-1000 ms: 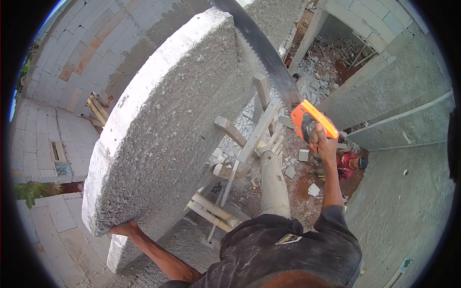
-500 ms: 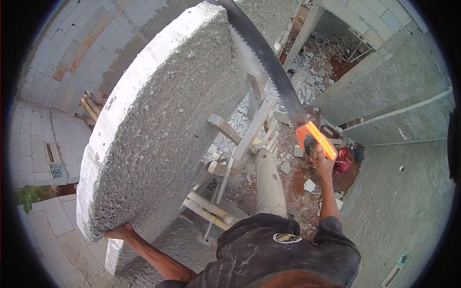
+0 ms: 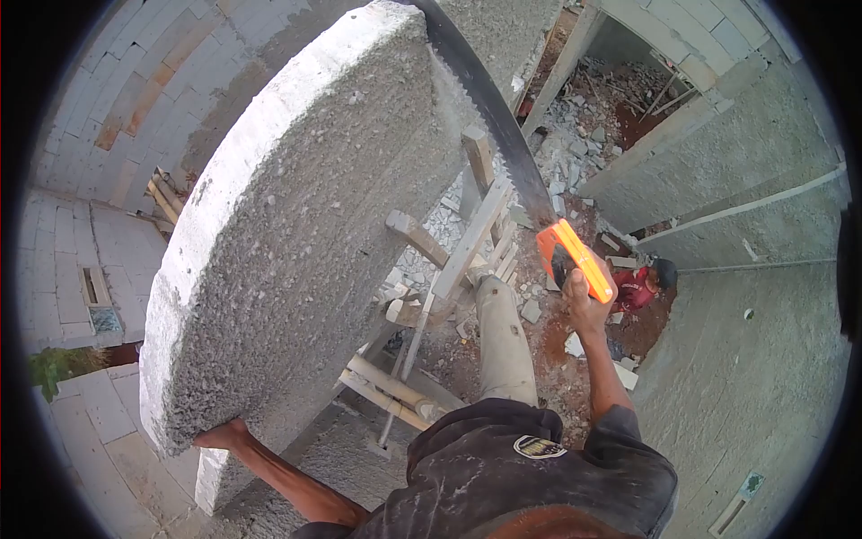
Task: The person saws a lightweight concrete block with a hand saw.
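Our right hand (image 3: 584,305), wrapped tight round the orange saw handle (image 3: 575,259), has nudged it back toward the big grey block (image 3: 287,234) after the last pull, so the blade (image 3: 485,108) is still sawing its top edge, left hand (image 3: 224,437) gripping the bottom corner, wooden scaffold (image 3: 471,242), rubble floor (image 3: 575,135) and block walls (image 3: 745,153) below.

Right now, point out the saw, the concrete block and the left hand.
saw (image 3: 496,121): head view, dark blade mid-length.
concrete block (image 3: 296,225): head view, rough broad face.
left hand (image 3: 224,436): head view, middle of hand at block's lower corner.
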`<action>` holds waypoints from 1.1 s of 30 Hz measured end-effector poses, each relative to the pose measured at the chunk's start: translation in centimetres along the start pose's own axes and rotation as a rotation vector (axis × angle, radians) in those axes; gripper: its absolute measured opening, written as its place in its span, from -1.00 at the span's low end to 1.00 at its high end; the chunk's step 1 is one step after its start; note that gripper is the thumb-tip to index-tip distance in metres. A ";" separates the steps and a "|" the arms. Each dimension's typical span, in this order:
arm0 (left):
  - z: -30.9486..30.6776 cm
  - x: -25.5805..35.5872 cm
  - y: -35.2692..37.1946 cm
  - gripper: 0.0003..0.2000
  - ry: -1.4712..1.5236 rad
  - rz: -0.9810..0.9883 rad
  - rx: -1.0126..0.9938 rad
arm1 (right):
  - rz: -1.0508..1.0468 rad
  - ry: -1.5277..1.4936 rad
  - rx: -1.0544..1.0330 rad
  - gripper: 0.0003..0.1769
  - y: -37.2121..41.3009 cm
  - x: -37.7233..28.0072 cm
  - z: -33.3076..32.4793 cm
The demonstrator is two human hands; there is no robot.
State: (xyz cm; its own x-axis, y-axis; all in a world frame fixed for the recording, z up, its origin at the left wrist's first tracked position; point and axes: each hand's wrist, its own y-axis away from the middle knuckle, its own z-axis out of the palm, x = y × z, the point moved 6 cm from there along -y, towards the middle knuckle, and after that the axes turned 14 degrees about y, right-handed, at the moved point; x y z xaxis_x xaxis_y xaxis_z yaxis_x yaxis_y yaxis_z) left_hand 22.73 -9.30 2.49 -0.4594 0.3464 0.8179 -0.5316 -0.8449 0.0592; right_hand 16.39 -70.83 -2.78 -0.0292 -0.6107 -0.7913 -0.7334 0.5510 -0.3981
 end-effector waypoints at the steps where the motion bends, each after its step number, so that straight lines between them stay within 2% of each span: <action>1: -0.5 -0.3 -0.5 -0.25 0.015 -0.055 0.017 | 0.048 -0.004 -0.014 -0.58 -1.1 -0.4 0.5; 3: 0.5 -0.2 -0.1 -0.25 -0.027 -0.012 -0.044 | 0.131 -0.022 -0.072 -0.55 -6.3 -3.5 4.2; 4: 0.4 0.0 -0.3 -0.26 -0.027 0.000 -0.059 | 0.092 -0.052 -0.056 -0.53 -8.8 -6.2 5.8; 5: 0.6 0.2 0.0 -0.26 -0.020 0.016 -0.061 | 0.081 -0.075 -0.051 -0.53 -9.6 -6.0 6.4; 6: 1.5 0.1 1.5 -0.25 -0.011 -0.016 -0.006 | -0.020 -0.081 -0.007 -0.53 -10.4 -6.2 6.4; 7: 0.9 0.0 1.8 -0.25 -0.033 -0.010 -0.001 | -0.086 -0.080 0.028 -0.52 -9.9 -6.2 6.1; 8: 0.3 0.5 1.0 -0.24 -0.084 0.015 -0.003 | 0.118 -0.123 -0.131 -0.52 -8.9 -5.1 6.2; 11: 2.2 0.9 1.4 -0.23 0.004 0.055 -0.025 | -0.001 -0.070 -0.041 -0.54 -4.0 -1.6 4.2; 13: 1.4 0.2 1.2 -0.24 -0.010 -0.002 0.014 | -0.056 -0.071 -0.026 -0.55 -1.7 0.6 2.1; 15: 0.1 -0.4 0.2 -0.25 0.009 -0.029 0.042 | 0.195 -0.285 -0.150 -0.57 -2.0 0.3 1.6; 16: -0.2 -0.3 0.0 -0.25 0.009 -0.042 0.048 | 0.157 -0.181 -0.124 -0.58 -3.4 0.0 2.6; 17: 0.6 -0.5 0.3 -0.25 0.010 -0.048 0.033 | 0.116 -0.089 -0.085 -0.60 -7.2 -3.2 4.8; 19: 2.5 0.5 1.7 -0.25 -0.008 0.066 -0.049 | 0.113 -0.197 -0.054 -0.62 -11.5 -7.4 6.5; 20: 2.1 -0.5 1.7 -0.25 -0.001 0.067 -0.041 | 0.103 -0.196 -0.058 -0.62 -13.4 -6.6 6.8; 22: 0.3 0.5 0.0 -0.25 -0.083 0.073 -0.007 | -0.039 -0.156 -0.100 -0.56 -11.0 -5.4 6.7; 24: 1.8 0.5 1.5 -0.25 -0.068 0.101 0.014 | 0.078 -0.181 -0.095 -0.49 -6.0 0.6 4.9; 25: 2.3 0.8 1.9 -0.24 -0.068 0.117 0.024 | 0.057 -0.179 -0.094 -0.45 -2.1 3.8 3.5; 26: 2.1 0.6 1.8 -0.24 -0.052 0.088 0.026 | 0.036 -0.165 -0.091 -0.42 1.1 5.5 2.0; 27: 1.3 0.3 1.4 -0.24 -0.056 0.072 0.034 | 0.060 -0.206 -0.107 -0.38 2.7 3.8 0.7; 29: 0.2 0.2 0.1 -0.23 -0.033 0.017 0.021 | 0.163 -0.153 -0.077 -0.39 2.4 5.2 0.4; 31: 0.0 0.0 0.0 -0.23 -0.038 0.025 0.017 | 0.336 -0.279 -0.063 -0.54 -1.8 4.4 3.4; 33: 1.2 0.2 0.5 -0.22 -0.051 0.019 -0.058 | 0.235 -0.200 -0.073 -0.58 -5.8 -0.3 6.5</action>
State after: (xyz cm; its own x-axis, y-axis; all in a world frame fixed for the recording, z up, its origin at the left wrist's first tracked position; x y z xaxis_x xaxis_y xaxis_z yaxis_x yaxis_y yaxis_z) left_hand 23.21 -10.15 3.35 -0.4339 0.3078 0.8468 -0.5641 -0.8256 0.0111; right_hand 25.04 -70.17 -3.21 -0.0746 -0.3436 -0.9362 -0.7695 0.6169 -0.1651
